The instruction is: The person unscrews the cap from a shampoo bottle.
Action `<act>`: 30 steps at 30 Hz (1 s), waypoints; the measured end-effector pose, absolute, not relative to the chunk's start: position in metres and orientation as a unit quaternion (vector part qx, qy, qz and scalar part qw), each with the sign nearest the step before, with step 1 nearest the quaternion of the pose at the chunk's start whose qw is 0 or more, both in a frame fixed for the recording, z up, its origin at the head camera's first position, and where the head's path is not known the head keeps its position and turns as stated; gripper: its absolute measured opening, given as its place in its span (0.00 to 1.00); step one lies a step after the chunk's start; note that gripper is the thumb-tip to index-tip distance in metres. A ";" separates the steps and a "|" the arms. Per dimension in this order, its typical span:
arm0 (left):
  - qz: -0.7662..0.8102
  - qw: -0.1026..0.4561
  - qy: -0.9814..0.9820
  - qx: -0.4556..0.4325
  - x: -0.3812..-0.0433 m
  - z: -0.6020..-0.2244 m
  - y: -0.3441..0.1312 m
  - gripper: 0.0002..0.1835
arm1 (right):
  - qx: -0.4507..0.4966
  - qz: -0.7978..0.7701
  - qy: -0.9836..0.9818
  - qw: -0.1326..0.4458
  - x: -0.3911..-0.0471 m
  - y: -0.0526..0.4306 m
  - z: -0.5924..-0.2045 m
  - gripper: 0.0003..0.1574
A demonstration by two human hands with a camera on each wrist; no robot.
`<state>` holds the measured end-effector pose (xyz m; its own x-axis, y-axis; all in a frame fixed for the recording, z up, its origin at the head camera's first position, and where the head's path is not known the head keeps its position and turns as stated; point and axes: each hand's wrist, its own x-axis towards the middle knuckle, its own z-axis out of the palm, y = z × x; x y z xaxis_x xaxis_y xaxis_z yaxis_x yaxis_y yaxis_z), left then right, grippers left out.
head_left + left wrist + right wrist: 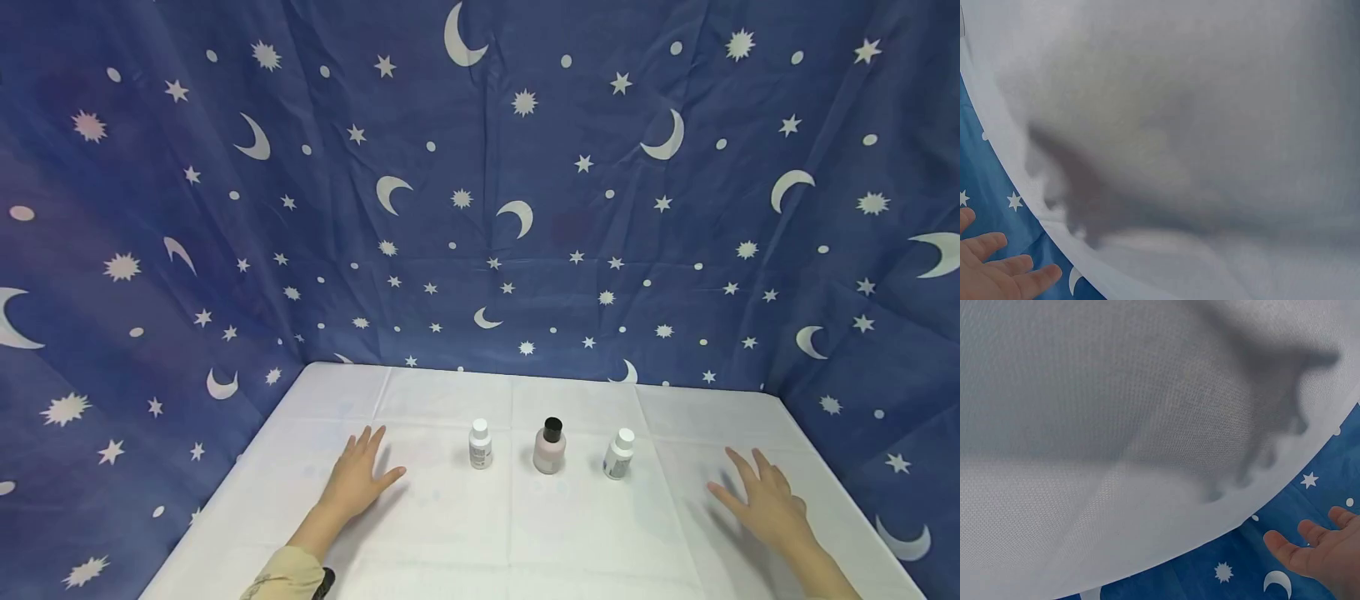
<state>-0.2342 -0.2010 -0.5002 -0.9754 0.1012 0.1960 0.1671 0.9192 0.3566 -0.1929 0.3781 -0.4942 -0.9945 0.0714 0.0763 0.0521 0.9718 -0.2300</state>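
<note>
Three small bottles stand upright in a loose row on the white-covered table. On the left is a white bottle with a white cap (480, 446). The middle one is a pale pink bottle with a black cap (550, 450). To the right stands a second white bottle (618, 456), its label partly blue. My left hand (354, 481) hovers left of the row, fingers spread, holding nothing. Over the table's right side is my right hand (767, 506), likewise spread and apart from the bottles. Both wrist views show fingers of the left hand (1000, 269) and right hand (1319, 550) above the cloth.
A white tablecloth (442, 533) with fold creases covers the table. Blue curtains (480, 275) printed with white moons and stars rise behind and along both sides. A dark band (324, 583) circles the left wrist below a beige sleeve (287, 575).
</note>
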 end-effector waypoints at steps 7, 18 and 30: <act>-0.212 0.095 -0.970 -0.077 -0.239 -0.498 -0.202 0.41 | -0.031 0.110 -0.992 0.058 -0.192 0.381 -0.492 0.47; -0.196 0.121 -0.970 -0.072 -0.238 -0.494 -0.205 0.28 | -0.018 0.124 -0.990 0.069 -0.189 0.381 -0.487 0.41; -0.172 0.129 -0.973 -0.080 -0.236 -0.491 -0.210 0.13 | -0.013 0.141 -0.990 0.019 -0.190 0.381 -0.479 0.28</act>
